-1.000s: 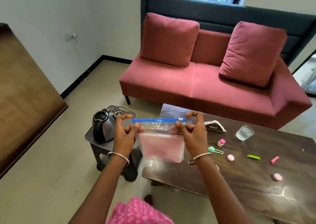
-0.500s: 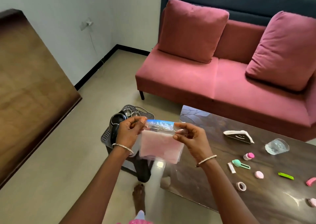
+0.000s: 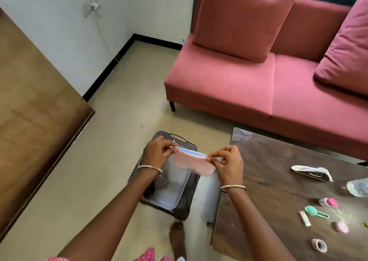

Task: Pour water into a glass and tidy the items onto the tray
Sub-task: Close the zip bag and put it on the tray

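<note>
Zip bag [image 3: 194, 162] with something pink inside is what's being dealt with right now, so this looks like the tidying half of the task rather than the pouring. It's pinched at its blue seal strip from both ends: the left hand [image 3: 156, 155] is clamped on the left corner with thumb and fingertips, the right hand [image 3: 229, 164] on the right corner, and the strip is stretched taut between them. Whether the seal is fully pressed closed can't be told, too blurry. The bag is held in the air right over the tray [image 3: 190, 146], a dark perforated one with a handle, parked just off the left end of the counter [image 3: 268, 161]. A clear plastic tub [image 3: 172, 191] is already sitting in the tray and takes up most of it. Next move, as a guess: the seal gets finished off, then the bag gets lowered in, probably onto or beside that tub since room looks tight. Further out on the counter, plenty is left to collect: a pink-capped bottle [image 3: 329, 202], a teal scoop [image 3: 312, 211], a white tube [image 3: 304, 218] and a tape roll [image 3: 319, 244]. The glass [image 3: 358, 187] is at the far right edge, well apart from the tray; whether it holds water can't be made out.
</note>
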### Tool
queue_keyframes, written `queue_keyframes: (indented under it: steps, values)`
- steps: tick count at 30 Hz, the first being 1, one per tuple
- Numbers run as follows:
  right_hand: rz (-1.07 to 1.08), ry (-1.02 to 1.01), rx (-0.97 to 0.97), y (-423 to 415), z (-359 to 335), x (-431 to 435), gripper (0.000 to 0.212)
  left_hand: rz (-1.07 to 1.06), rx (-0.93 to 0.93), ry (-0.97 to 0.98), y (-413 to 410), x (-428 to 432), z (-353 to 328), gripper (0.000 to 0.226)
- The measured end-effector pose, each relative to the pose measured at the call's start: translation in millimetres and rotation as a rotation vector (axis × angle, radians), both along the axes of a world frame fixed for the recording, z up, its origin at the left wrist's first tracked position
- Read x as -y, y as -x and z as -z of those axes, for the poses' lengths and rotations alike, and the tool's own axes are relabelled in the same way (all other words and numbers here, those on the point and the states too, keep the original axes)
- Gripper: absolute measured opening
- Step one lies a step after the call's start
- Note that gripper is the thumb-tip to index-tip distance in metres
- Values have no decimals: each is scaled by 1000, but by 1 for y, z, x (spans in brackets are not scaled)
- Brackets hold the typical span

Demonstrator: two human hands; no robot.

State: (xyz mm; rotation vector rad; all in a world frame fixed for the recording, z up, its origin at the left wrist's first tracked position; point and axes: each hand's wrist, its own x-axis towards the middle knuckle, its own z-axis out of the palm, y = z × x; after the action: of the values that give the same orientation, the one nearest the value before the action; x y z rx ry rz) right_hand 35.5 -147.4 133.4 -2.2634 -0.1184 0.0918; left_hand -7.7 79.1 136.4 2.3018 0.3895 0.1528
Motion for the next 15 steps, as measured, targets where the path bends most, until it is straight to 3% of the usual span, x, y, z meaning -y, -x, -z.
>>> queue_keyframes:
  steps: [15]
  values:
    - [-152, 85, -96, -61, 99, -101, 2, 22, -154, 107, -78, -107, 105, 12]
